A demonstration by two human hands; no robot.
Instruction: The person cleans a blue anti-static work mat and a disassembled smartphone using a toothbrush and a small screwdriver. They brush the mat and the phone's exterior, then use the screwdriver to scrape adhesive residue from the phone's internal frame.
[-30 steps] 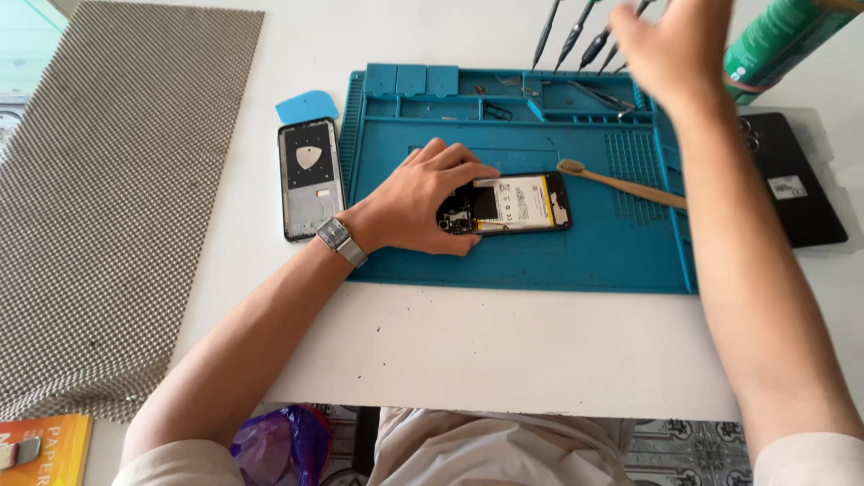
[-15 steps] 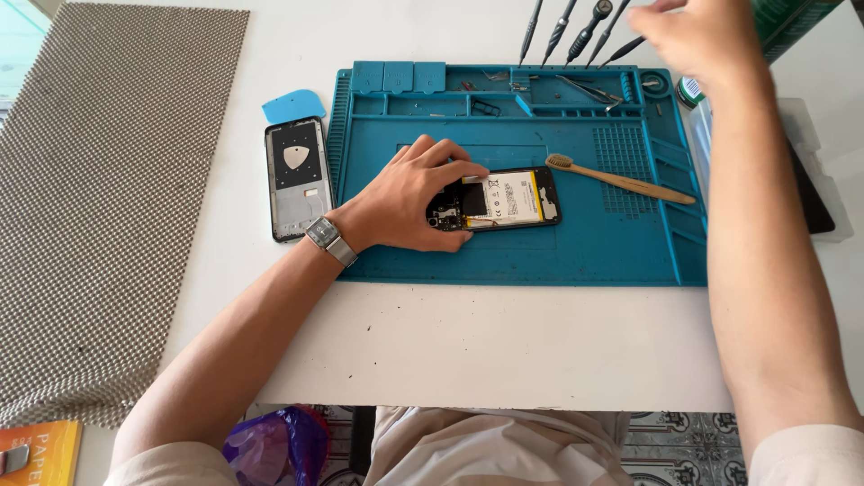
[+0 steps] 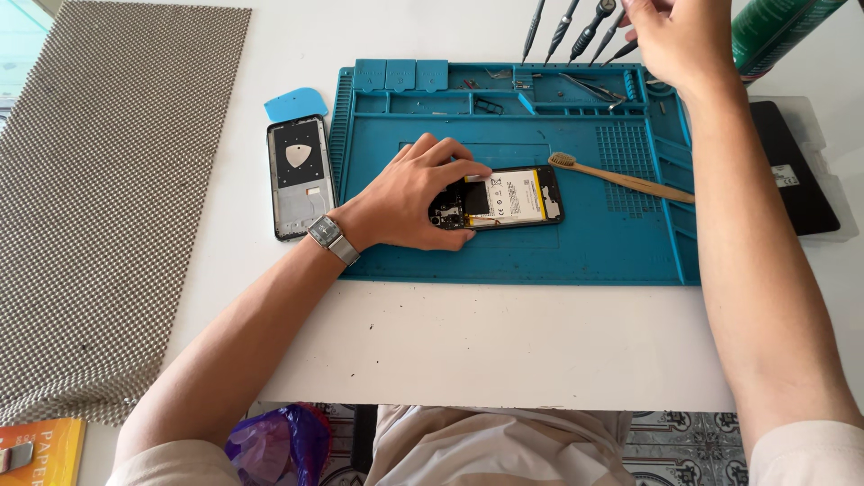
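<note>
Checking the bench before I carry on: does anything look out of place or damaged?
Nothing spilled. The phone under the left hand lies opened, its insides bare. Its back cover sits off the blue mat, and the wooden brush lies askew across it.

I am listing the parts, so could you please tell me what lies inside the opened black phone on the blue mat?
Inside the opened black phone, a pale battery shows. The left hand covers its left end, hiding what lies there.
</note>
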